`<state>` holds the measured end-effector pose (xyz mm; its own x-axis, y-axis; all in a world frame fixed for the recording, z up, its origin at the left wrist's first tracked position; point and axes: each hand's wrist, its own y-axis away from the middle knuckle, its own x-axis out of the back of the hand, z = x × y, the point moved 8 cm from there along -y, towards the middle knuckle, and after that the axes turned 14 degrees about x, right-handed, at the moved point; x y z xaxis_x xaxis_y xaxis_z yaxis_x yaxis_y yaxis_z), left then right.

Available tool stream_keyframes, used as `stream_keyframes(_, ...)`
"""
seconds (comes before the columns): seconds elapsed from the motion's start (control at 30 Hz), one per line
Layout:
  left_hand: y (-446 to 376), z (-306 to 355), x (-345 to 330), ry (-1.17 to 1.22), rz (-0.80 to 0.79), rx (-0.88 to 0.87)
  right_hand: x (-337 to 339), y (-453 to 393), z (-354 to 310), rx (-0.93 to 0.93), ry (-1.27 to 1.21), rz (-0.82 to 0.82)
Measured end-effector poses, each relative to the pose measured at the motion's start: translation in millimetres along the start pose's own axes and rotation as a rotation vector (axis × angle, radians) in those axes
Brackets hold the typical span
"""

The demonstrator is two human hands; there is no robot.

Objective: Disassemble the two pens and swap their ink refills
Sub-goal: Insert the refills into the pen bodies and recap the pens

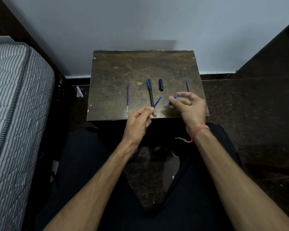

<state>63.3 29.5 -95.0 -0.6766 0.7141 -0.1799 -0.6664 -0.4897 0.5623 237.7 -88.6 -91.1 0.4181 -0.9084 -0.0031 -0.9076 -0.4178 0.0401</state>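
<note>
the left hand (138, 121) pinches the lower end of a thin blue refill (157, 102), its tip angled up and right toward the other hand, likely for lining up. the right hand (189, 105) holds a short blue barrel piece (172, 100) in its fingertips, tilted to meet the refill, so insertion looks like the step in hand. on the desk (117, 67), well apart: a second refill (127, 97) at left, a pen (150, 92) at centre, a black cap (160, 84) just beside it, and another blue piece (187, 85) behind the right hand.
</note>
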Motion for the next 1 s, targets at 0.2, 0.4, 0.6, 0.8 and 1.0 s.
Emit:
stream_keyframes(0.2, -1, -2, 3, 0.012, 0.009, 0.007, -19, -25, 4, 0.125, 0.413, -0.052)
stream_keyframes(0.4, -3, -3, 4, 0.020, 0.018, 0.019, -36, -38, 2, 0.195, 0.613, -0.069)
stream_keyframes(0.6, -6, -2, 4, 0.028, 0.034, 0.030, -38, -35, -2, 0.220, 0.664, -0.054)
stream_keyframes(0.8, -5, -4, 6, 0.027, 0.037, 0.028, -21, -21, -13, 0.216, 0.635, -0.026)
stream_keyframes(1.0, -5, -2, 6, 0.036, 0.067, 0.033, -31, 25, -20, 0.132, 0.281, -0.166)
